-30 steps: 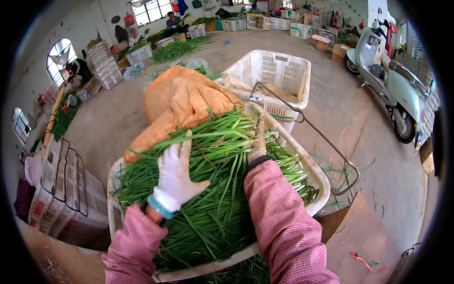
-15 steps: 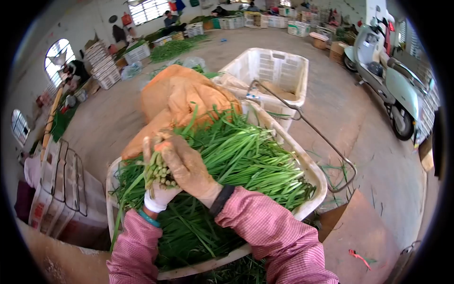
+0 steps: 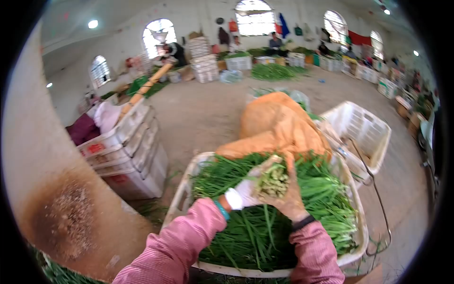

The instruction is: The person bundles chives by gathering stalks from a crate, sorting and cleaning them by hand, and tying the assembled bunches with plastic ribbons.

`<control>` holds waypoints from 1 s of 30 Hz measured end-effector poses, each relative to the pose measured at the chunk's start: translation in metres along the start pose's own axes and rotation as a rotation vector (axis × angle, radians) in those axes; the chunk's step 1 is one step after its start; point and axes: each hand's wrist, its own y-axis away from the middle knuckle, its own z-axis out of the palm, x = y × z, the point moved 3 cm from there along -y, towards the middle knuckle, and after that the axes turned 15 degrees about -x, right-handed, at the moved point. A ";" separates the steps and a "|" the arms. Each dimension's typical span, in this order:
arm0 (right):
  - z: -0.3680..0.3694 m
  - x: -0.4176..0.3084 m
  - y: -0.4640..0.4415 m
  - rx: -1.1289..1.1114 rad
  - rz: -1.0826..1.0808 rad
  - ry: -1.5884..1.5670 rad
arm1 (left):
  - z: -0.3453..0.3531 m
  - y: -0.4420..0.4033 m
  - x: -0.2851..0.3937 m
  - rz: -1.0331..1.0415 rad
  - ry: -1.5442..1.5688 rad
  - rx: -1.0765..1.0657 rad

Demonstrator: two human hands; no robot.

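Observation:
Between my two gloved palms is a bunch of green stalks (image 3: 273,182), its pale cut ends turned up toward me. My left hand (image 3: 247,190), in a whitish glove, presses on the bunch from the left. From the right, my right hand (image 3: 292,201), in a dirt-stained glove, presses against it with fingers stretched along its side. Both hands are over a white plastic crate (image 3: 358,227) filled with long green leafy stalks (image 3: 326,189). An orange cloth (image 3: 286,120) covers the crate's far side. The bunch's lower part is hidden behind my hands.
A second white crate (image 3: 380,142) stands beyond at the right, with a bent metal rod (image 3: 380,203) nearby. Stacked white crates (image 3: 146,175) stand at left beside a brown-stained surface (image 3: 71,213). Several people sit along the far wall among crates and greens (image 3: 274,72).
My view has swung left, so the crate appears farther right. My right hand has moved from over the stalk ends to the bunch's right side, and the hands now press it from opposite sides.

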 end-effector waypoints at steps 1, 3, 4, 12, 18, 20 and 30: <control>0.001 -0.005 -0.001 0.004 -0.013 0.070 | 0.001 0.001 0.004 -0.008 -0.234 -0.008; 0.004 -0.014 -0.003 0.036 -0.080 0.223 | 0.001 0.002 0.012 -0.023 -0.716 0.014; 0.007 -0.014 -0.004 0.038 -0.053 0.188 | 0.000 0.003 0.004 -0.003 -0.518 0.028; 0.037 -0.108 -0.016 0.282 -0.264 -0.276 | 0.014 0.008 0.145 0.179 -1.051 0.011; 0.030 -0.293 -0.035 0.433 -0.530 0.273 | 0.038 0.023 0.318 0.398 -0.825 -0.068; 0.038 -0.341 -0.034 0.347 -0.515 0.234 | 0.045 0.044 0.342 0.419 -0.712 -0.118; 0.193 -0.391 -0.034 -0.546 -0.092 0.480 | 0.100 0.201 0.266 0.299 0.509 0.866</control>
